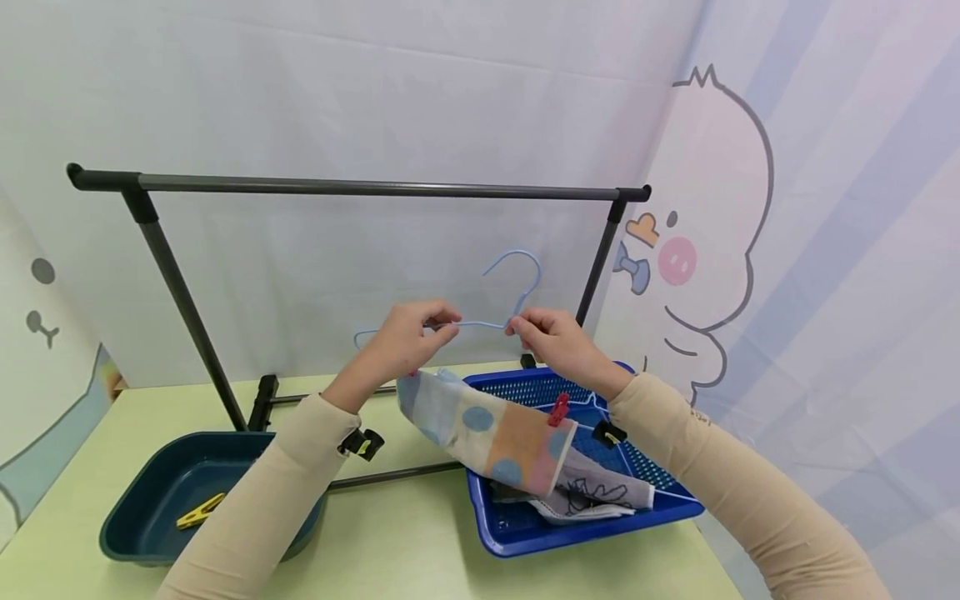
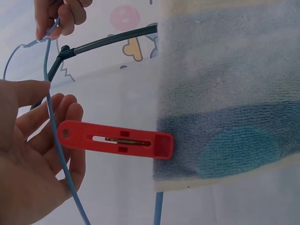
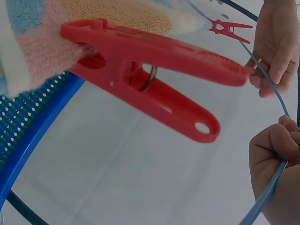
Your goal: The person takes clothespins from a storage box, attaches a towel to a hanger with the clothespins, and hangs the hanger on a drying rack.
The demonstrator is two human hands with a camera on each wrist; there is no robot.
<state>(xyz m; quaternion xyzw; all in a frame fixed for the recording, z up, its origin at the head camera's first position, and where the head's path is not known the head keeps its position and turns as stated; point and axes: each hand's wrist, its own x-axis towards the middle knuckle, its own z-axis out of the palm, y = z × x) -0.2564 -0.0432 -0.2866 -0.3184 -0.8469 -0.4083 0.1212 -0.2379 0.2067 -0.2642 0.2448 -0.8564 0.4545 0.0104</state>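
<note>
A light blue wire hanger (image 1: 480,323) is held up in front of the rack by both hands. My left hand (image 1: 448,323) pinches its shoulder wire left of the hook, and my right hand (image 1: 517,327) pinches the wire at the base of the hook. A dotted pastel towel (image 1: 487,429) hangs from the hanger, fastened by a red clothespin (image 1: 558,408) at its right end. In the left wrist view another red clothespin (image 2: 115,139) grips the towel (image 2: 229,93) edge beside my left hand (image 2: 49,117). The right wrist view shows the red clothespin (image 3: 145,75) close up and my right hand (image 3: 276,159) curled on the wire.
A dark rack bar (image 1: 360,187) spans the table above the hands. Under the towel, a blue basket (image 1: 517,525) holds more cloth. At the left stands a dark teal tub (image 1: 135,500) with a yellow clothespin (image 1: 198,510) inside. A printed curtain closes the right side.
</note>
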